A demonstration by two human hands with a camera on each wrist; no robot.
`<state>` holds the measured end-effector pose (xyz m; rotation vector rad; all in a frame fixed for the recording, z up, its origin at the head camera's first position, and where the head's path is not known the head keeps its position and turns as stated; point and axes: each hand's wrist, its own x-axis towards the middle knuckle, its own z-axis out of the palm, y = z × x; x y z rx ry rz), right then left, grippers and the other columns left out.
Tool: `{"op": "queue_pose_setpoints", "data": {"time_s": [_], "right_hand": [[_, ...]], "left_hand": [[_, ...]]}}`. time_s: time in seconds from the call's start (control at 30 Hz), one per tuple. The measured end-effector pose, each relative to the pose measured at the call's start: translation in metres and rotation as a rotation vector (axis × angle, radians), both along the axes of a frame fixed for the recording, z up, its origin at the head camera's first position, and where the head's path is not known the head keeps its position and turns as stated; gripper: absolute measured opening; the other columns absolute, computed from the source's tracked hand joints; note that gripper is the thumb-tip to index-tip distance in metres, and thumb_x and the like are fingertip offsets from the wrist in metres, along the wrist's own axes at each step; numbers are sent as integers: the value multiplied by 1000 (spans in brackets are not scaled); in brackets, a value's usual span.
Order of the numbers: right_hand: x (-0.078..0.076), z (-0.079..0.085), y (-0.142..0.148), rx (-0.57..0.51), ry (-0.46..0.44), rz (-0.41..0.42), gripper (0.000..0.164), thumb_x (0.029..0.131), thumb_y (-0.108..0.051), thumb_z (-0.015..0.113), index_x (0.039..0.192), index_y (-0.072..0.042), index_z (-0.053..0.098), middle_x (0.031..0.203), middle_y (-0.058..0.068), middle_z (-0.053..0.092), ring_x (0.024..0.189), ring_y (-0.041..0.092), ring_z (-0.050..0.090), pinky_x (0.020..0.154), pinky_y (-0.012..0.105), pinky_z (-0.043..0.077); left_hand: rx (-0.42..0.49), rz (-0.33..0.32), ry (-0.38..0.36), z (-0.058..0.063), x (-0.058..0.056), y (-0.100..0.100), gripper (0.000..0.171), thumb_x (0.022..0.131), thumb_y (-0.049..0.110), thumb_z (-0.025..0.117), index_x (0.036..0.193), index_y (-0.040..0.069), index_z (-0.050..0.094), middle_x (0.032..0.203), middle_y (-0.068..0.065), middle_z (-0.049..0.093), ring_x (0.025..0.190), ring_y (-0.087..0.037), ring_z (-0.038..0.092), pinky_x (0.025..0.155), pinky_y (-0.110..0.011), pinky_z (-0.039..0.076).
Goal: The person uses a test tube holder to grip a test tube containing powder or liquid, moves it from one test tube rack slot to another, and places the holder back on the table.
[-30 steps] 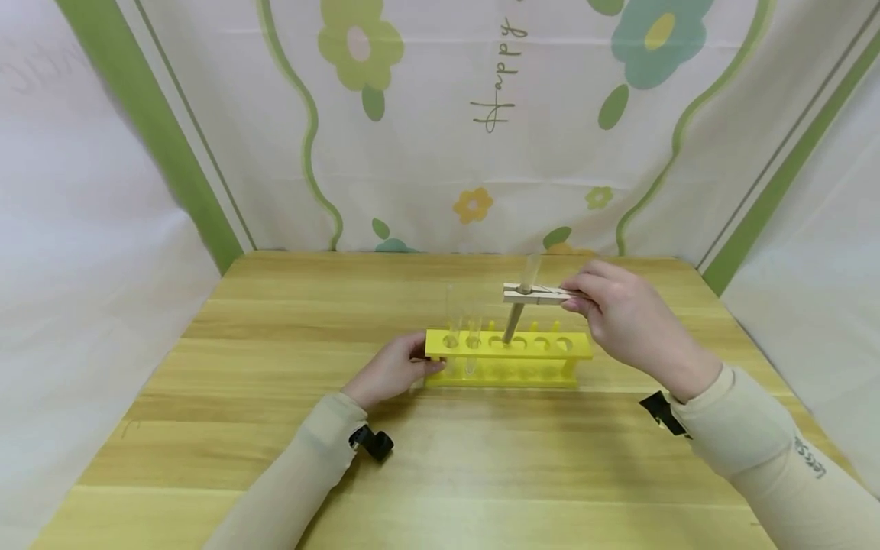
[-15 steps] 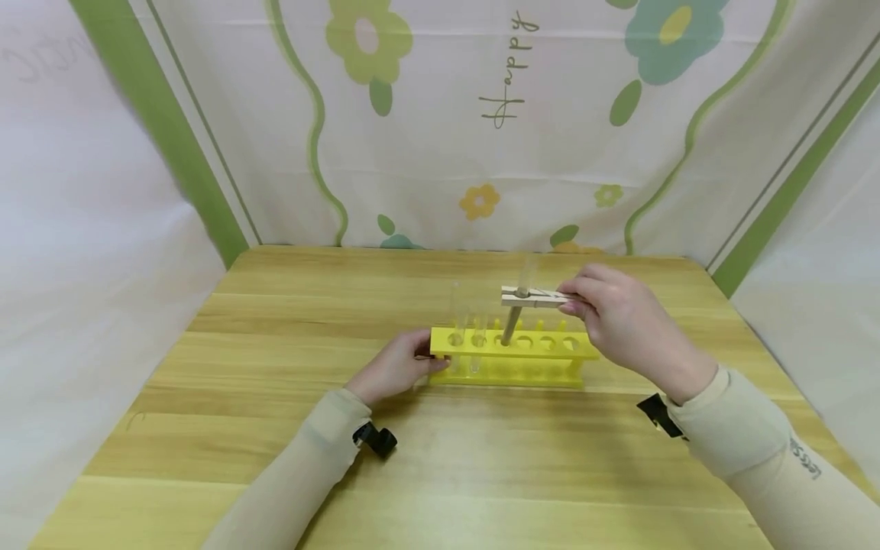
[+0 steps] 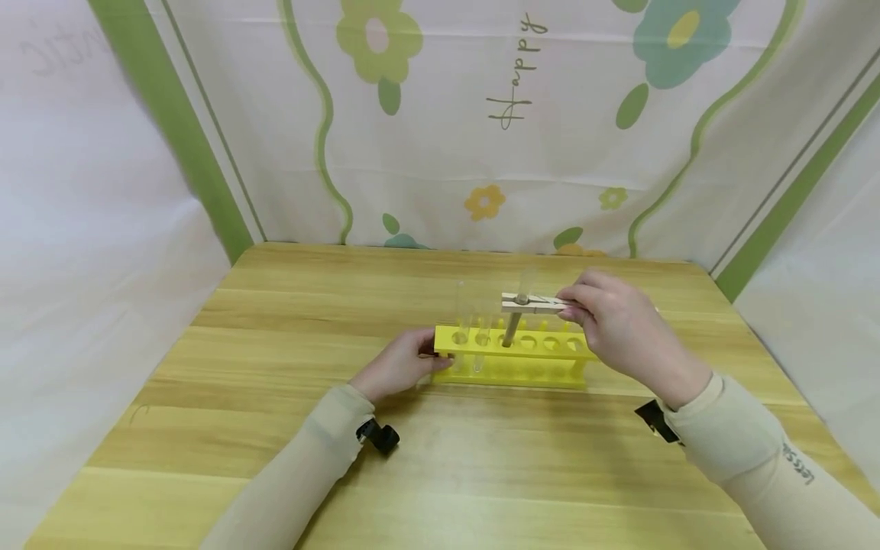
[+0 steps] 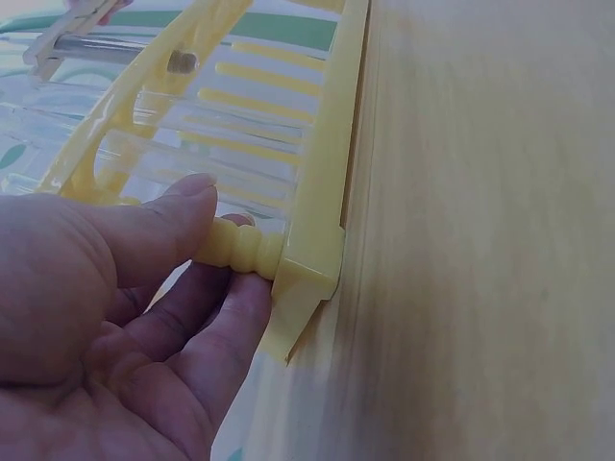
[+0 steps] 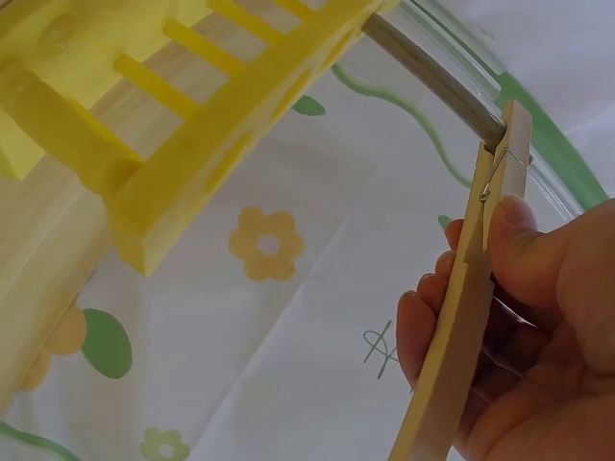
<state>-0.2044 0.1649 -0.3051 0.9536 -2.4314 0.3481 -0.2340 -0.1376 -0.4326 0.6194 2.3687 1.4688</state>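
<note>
My left hand (image 3: 393,367) pinches the left end post (image 4: 258,252) of a yellow test tube rack (image 3: 539,346), thumb on one side and fingers on the other. With my right hand (image 3: 629,332) I grip a wooden test tube clamp (image 3: 543,305). Its tip is closed around a glass test tube (image 3: 512,327) with grey-brown contents, also plain in the right wrist view as a dark tube (image 5: 437,82). That tube leans slightly, its lower end in the rack's third hole from the left. Two clear test tubes (image 3: 461,309) stand in the first two holes.
The rack stands on a wood-grain table (image 3: 440,458). Several upright yellow pegs (image 5: 207,48) line its back side. A white flowered cloth (image 3: 426,153) hangs behind the table, and pale cloth walls rise at both sides.
The clamp and dark tube have come down a little and left relative to the rack; the tube's end now sits inside the third hole. My left hand keeps its grip. The head view has shifted slightly.
</note>
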Motion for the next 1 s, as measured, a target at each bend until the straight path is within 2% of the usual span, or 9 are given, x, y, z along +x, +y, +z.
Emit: {"op": "queue_pose_setpoints", "data": {"time_s": [1.0], "right_hand": [[-2,-28,-1,27,-59,-10,13,78,-7,73,89,-2,69,81,-1,57,70,13,56,62,28,50]], "left_hand": [[-2,4,16,4,2,0,18,88,20,64,105,23,62,97,3,63,88,-14,60,74,-29,50]]}}
